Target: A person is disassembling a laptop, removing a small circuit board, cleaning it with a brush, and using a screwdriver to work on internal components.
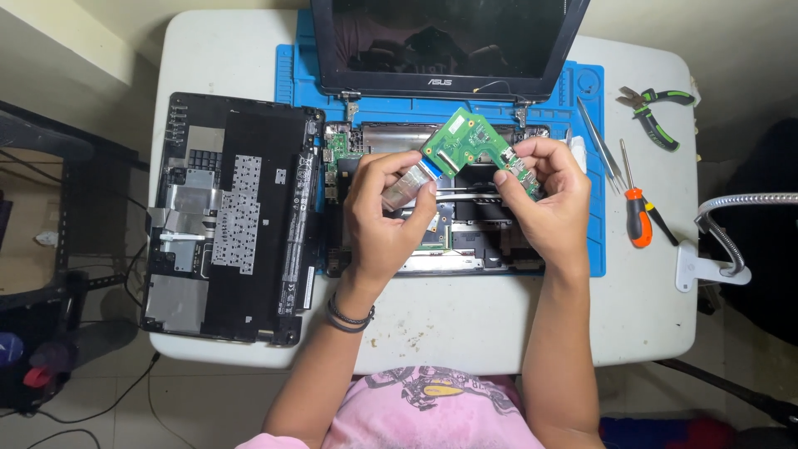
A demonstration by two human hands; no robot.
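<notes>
We hold a small green circuit board (475, 143) up above the opened laptop base (432, 241), tilted, with its long edge running from upper left to lower right. A flat ribbon cable (413, 180), silvery with a blue tip, meets the board's lower left edge. Our left hand (386, 216) pinches that cable between thumb and forefinger, the other fingers curled in beneath. Our right hand (549, 195) grips the board's lower right end, thumb on the near face and fingers pressed together behind it.

Under our hands the laptop base lies on a blue work mat (586, 249), its inner parts bare, and the dark screen (449, 41) stands hinged at the far edge. To the left, just beside the base, the removed black cover (229, 216) lies inside-up with grey foil patches. To the right, on the mat's edge, lie tweezers (600, 141); beyond them on the white table (465, 324) are an orange-handled screwdriver (637, 212) and green-handled pliers (657, 112). A clamp lamp's bendy neck (736, 224) sits at the right table edge.
</notes>
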